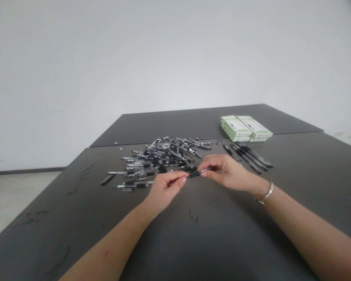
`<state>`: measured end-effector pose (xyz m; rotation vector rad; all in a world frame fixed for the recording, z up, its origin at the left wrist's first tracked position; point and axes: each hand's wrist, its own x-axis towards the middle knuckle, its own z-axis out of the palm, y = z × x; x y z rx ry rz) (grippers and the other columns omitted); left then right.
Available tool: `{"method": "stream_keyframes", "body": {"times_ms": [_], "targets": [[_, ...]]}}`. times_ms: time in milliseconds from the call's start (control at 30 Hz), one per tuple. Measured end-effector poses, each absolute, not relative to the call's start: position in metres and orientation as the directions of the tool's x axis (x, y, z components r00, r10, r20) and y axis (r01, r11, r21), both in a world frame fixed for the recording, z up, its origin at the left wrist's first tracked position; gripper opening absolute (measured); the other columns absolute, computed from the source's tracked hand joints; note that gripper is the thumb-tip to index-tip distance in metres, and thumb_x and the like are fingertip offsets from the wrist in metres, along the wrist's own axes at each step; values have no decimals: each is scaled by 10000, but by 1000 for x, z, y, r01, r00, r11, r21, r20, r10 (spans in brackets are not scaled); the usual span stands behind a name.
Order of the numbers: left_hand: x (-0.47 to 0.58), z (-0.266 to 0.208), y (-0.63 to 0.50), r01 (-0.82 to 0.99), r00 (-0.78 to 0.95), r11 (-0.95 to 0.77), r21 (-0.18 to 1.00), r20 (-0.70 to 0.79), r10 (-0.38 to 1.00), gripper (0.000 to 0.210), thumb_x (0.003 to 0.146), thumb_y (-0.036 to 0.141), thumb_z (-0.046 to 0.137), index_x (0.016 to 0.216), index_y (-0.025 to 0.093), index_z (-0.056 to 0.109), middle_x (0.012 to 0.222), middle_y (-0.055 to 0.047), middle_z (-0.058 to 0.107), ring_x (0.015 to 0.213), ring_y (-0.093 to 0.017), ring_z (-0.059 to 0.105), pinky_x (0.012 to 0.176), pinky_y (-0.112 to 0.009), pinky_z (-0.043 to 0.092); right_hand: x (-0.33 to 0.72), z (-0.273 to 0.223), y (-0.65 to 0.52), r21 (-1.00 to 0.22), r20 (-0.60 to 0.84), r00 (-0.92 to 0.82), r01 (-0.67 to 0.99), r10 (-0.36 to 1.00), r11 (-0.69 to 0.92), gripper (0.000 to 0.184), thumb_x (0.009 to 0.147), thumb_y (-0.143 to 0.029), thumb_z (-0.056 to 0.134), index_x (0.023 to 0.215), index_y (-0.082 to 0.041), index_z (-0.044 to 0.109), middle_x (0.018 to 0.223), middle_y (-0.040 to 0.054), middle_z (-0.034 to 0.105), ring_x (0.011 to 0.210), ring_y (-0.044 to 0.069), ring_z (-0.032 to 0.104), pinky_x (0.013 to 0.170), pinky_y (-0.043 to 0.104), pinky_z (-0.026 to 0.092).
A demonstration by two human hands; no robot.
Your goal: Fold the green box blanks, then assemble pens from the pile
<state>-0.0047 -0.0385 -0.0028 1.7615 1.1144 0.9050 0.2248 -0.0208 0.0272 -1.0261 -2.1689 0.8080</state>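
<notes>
Between my two hands is a pen (195,174) with a black grip, lying roughly level above the table. The fingertips of my left hand (167,188) pinch its left end. Thumb and fingers of my right hand (226,171) close on its thin right end; whether that end is a refill or part of the barrel, I cannot tell. Just beyond the hands spreads a heap of loose pens and pen parts (163,156), clear with black grips. My fingers cover both ends of the held pen.
Several pens (248,156) lie side by side right of my right hand. Behind them stand green and white boxes (245,128), stacked in two piles. A few small pieces (121,148) are scattered left of the heap. The dark table (219,234) has a seam across it; a pale wall rises behind.
</notes>
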Motion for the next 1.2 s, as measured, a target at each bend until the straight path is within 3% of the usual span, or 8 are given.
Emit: {"method": "stream_keyframes", "body": {"times_ms": [267, 400, 533, 700, 833, 933, 1100, 1200], "targets": [[-7, -9, -28, 220, 229, -25, 975, -27, 973, 377, 882, 458, 476, 902, 134, 668, 548, 35, 490, 409, -60, 346, 381, -189, 233, 237, 24, -12, -840, 167, -404, 419, 900, 344, 227, 834, -345, 608, 901, -141, 681, 810, 57, 672, 683, 149, 575, 610, 253, 446], [-5, -14, -25, 92, 224, -22, 995, 0, 975, 331, 861, 411, 527, 1021, 135, 617, 621, 43, 498, 391, -50, 365, 369, -190, 297, 244, 23, -5, -902, 141, -284, 357, 948, 242, 236, 768, -356, 675, 854, -136, 672, 721, 27, 631, 594, 123, 534, 537, 241, 405], [-4, -21, -24, 37, 278, -87, 996, 73, 958, 303, 873, 335, 517, 1081, 129, 598, 747, 2, 556, 481, -75, 489, 466, -233, 446, 243, 15, 0, -986, 88, -237, 119, 968, 119, 248, 735, -346, 718, 870, -148, 654, 597, -29, 557, 496, 88, 483, 485, 224, 385], [-4, -27, -22, 33, 335, -74, 997, 58, 940, 294, 891, 317, 487, 1097, 132, 588, 803, -20, 586, 503, -84, 523, 495, -253, 478, 225, 4, -4, -986, 31, -282, -168, 959, -17, 283, 700, -327, 765, 916, -163, 684, 650, -12, 612, 552, 88, 525, 488, 203, 422], [-4, -26, -23, 92, 392, -62, 994, 21, 920, 268, 904, 330, 470, 1014, 128, 606, 813, -31, 604, 511, -84, 531, 520, -261, 499, 217, 2, -7, -982, 44, -315, -187, 948, -17, 279, 726, -341, 753, 927, -157, 694, 673, 1, 637, 560, 86, 543, 482, 194, 431], [-2, -23, -25, 89, 376, -52, 995, 15, 926, 285, 892, 309, 476, 1098, 134, 567, 846, -36, 617, 498, -82, 529, 499, -257, 497, 219, 4, -5, -977, 49, -275, -212, 960, -11, 276, 720, -353, 759, 885, -147, 679, 715, 12, 643, 591, 92, 563, 482, 191, 442], [-3, -17, -26, 123, 300, -80, 989, 40, 953, 264, 874, 283, 481, 1080, 140, 564, 842, -21, 599, 458, -61, 494, 443, -220, 444, 237, 13, 3, -985, 26, -134, -170, 991, 3, 328, 723, -438, 737, 785, -143, 607, 665, 14, 615, 588, 110, 578, 480, 203, 454], [-4, -16, -26, 180, 271, -87, 980, 36, 962, 248, 857, 280, 497, 1047, 147, 586, 828, -11, 597, 439, -50, 470, 426, -206, 418, 257, 19, 11, -998, 49, -2, -46, 999, 48, 347, 741, -477, 697, 758, -161, 553, 677, 26, 626, 558, 122, 587, 458, 217, 441]]}}
